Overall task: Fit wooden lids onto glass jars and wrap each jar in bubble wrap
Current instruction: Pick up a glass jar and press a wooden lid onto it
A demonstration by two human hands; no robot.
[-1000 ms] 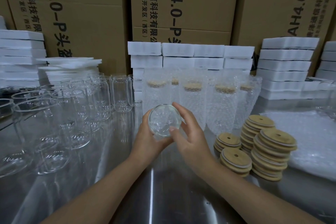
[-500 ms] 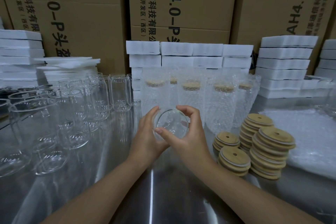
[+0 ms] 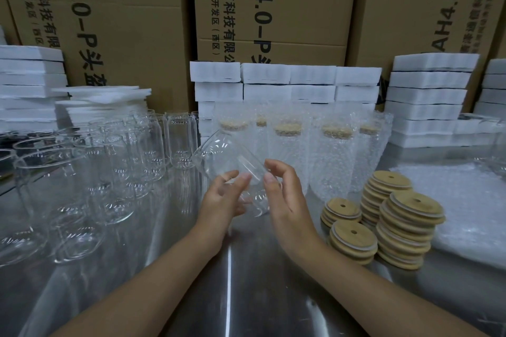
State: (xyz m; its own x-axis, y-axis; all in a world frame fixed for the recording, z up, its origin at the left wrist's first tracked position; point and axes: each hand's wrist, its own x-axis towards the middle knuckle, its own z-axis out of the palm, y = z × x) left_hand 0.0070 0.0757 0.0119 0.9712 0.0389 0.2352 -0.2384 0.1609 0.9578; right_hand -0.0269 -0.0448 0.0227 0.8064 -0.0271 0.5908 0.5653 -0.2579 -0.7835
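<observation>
- over the middle of the steel table (image 3: 246,295), a bare glass jar (image 3: 230,161) is up in the air between both hands, no lid on it.
- left hand (image 3: 223,202) cups the jar from the 8 o'clock side, its fingers curled against the glass. right hand (image 3: 287,200) pinches the near end from 4 o'clock, thumb and curved fingers on the glass. so both are grasping the jar, lightly by the look of it.
- the jar's long axis is tilted: the near end sits low between the hands and the far end points up toward 10 o'clock. it's too clear and blurred to call which end is the mouth.
- here's the relation that matters: the stacks of wooden lids (image 3: 353,238) sit at 4 o'clock from the jar, close beside the right forearm, so the right hand is the nearer one for a lid, i'd judge, while the left keeps the jar.
- wrapped jars (image 3: 290,150) already stand with their lids on at 12 o'clock. bare jars (image 3: 123,161) crowd 9 o'clock, and a bubble wrap sheet (image 3: 471,200) lies at 3 o'clock past the lids.
</observation>
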